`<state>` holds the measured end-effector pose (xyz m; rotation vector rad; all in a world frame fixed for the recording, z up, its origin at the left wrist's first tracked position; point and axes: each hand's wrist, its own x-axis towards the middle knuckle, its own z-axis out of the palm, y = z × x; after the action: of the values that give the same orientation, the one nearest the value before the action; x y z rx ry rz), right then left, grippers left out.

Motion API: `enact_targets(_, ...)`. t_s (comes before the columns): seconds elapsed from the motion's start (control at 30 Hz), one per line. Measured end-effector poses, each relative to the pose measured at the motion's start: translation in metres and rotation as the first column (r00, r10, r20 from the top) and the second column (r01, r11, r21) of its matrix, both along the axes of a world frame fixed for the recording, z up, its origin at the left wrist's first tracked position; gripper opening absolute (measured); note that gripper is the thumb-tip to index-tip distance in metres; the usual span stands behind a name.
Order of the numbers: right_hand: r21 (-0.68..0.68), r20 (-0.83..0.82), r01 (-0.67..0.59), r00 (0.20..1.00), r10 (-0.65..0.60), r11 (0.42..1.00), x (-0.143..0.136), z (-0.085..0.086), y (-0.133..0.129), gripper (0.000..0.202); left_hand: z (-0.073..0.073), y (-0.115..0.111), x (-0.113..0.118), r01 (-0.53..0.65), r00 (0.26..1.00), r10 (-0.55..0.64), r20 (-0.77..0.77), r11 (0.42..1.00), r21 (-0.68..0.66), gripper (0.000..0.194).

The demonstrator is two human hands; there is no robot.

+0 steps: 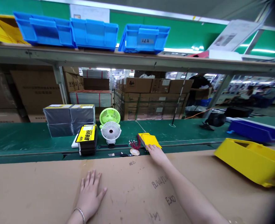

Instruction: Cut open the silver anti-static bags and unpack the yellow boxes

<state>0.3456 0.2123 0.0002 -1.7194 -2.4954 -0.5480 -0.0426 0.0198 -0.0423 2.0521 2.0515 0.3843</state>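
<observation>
R hand [156, 153] reaching, fingers on small yellow box [149, 139] at frame centre, not yet lifted; L hand [90, 193] flat, spread on cardboard sheet [46, 186], lower left.

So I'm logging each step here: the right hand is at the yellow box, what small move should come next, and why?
Probably close the right hand on the yellow box and draw it back onto the cardboard. The fingers only rest on its near edge, with no grip yet, and the left hand lies flat and open on the cardboard, holding nothing.

Single head view, looking forward and down, close over cardboard-covered bench [46, 183]
</observation>
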Motion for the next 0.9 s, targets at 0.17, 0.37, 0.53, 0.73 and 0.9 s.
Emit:
enact_targets(0.17,-0.016,-0.019,-0.002,1.000,0.002,1.000,0.004,-0.004,0.010,0.045,-0.002,0.001,0.000,-0.014,1.000,0.014,-0.005,1.000,0.000,0.067)
enact_targets(0.37,-0.023,-0.080,-0.018,0.997,0.016,1.000,0.009,-0.022,0.028,0.045,-0.004,0.002,0.001,-0.012,1.000,0.012,-0.009,1.000,0.009,0.067)
enact_targets(0.53,0.032,-0.138,-0.047,0.989,0.051,0.998,0.005,-0.035,0.029,0.042,-0.002,0.003,0.001,-0.020,1.000,0.020,-0.004,1.000,0.003,0.065)
enact_targets(0.73,0.097,-0.218,-0.068,0.972,0.088,0.993,0.003,-0.039,0.018,0.037,-0.004,0.004,0.000,-0.019,1.000,0.019,-0.009,1.000,-0.003,0.067)
enact_targets(0.9,0.109,-0.317,-0.049,0.945,0.082,0.993,-0.001,-0.029,0.005,0.036,-0.002,0.004,0.001,-0.016,1.000,0.016,-0.010,1.000,-0.020,0.068)
